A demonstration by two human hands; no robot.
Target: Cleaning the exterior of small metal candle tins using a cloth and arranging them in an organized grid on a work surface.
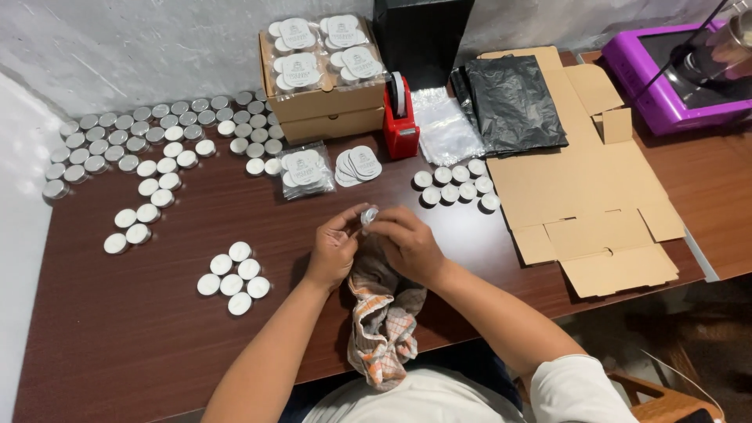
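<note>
Nearest the camera: white shirt front (415, 395) at the bottom edge, forearms reaching up from it over the near edge of the table.
Table (157, 345): dark brown, carrying everything listed below.
Flat cardboard blank (587, 188): unfolded, spread over the right part, flaps toward the near right edge.
Purple device (674, 70): far right corner, partly cut off.
Closed cardboard boxes (325, 102): stacked at the far edge, packs of white rounds on top.
Black plastic bags (513, 98): on the far end of the blank, clear bags just beside them.
Field of small tins (133, 145): far left corner down toward the middle; separate clusters near the left-middle (233, 274) and just beside the blank (458, 184).
Cloth (384, 321): patterned rag, draped over the near edge below both hands, upper end tucked under them.
Red tape dispenser (400, 117): upright just right of the boxes.
Left hand (333, 251): fingers curled, tips pinching the tin from its left.
Right hand (407, 243): closed over the tin from the right and above.
Small silver tin (368, 215): held between both sets of fingertips at the table's middle, above the cloth, equally near both hands; round, so no long axis; facing hard to tell.
</note>
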